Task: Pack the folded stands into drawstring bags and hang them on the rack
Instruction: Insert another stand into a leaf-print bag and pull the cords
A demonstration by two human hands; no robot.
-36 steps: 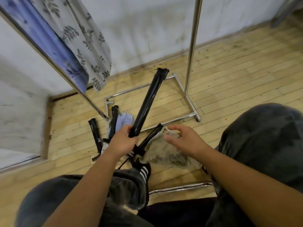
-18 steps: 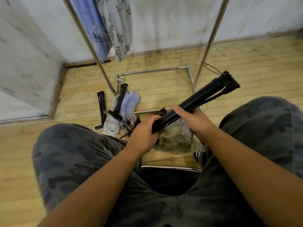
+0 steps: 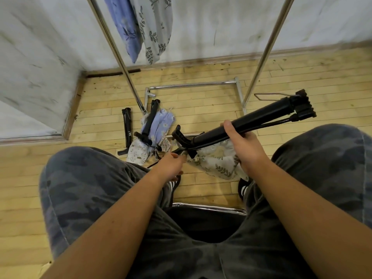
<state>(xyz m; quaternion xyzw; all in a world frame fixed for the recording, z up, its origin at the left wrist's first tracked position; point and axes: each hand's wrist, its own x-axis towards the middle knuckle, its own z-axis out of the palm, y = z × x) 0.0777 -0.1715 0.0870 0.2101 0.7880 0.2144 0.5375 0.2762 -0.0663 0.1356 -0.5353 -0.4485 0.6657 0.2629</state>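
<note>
Stand [image 3: 261,115], black tubes: right hand [image 3: 243,146] fingers wrapped | left hand [image 3: 171,164] at floral cloth bag [image 3: 217,158], grip unclear

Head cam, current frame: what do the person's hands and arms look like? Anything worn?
Left hand and right hand are bare: no gloves, rings or watch visible. The forearms are bare as far as the frame shows, with no sleeves in view. Below them are grey camouflage trousers and black shoes with white stripes.
</note>
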